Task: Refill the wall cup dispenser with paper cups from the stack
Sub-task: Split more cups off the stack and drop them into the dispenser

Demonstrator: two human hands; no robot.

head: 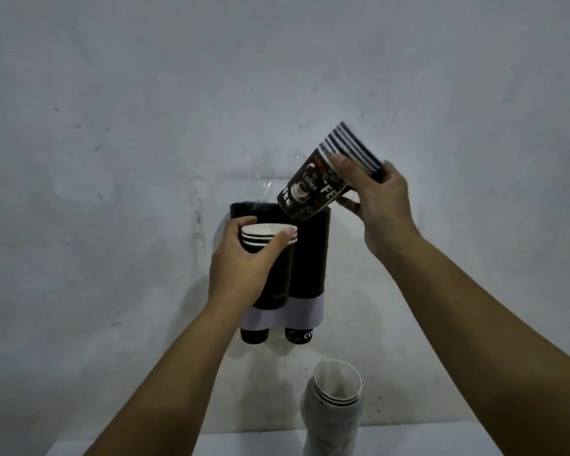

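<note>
The wall cup dispenser (310, 255) is two black tubes side by side with a white band low down; a cup bottom pokes out under each tube. My right hand (380, 205) holds a nested bundle of black coffee-print cups (323, 179), tilted, its base at the top of the right tube. My left hand (244, 261) grips a second, upright bundle of black cups (272, 284) in front of the left tube, their white rims showing. The supply stack of cups (334, 409), in a clear plastic sleeve, stands below on the table.
A bare grey wall (178, 110) fills the view behind the dispenser. A light table top (244, 445) lies at the bottom edge, with the sleeved stack standing on it. A scrap of clear tape or plastic (265, 189) sticks to the wall above the left tube.
</note>
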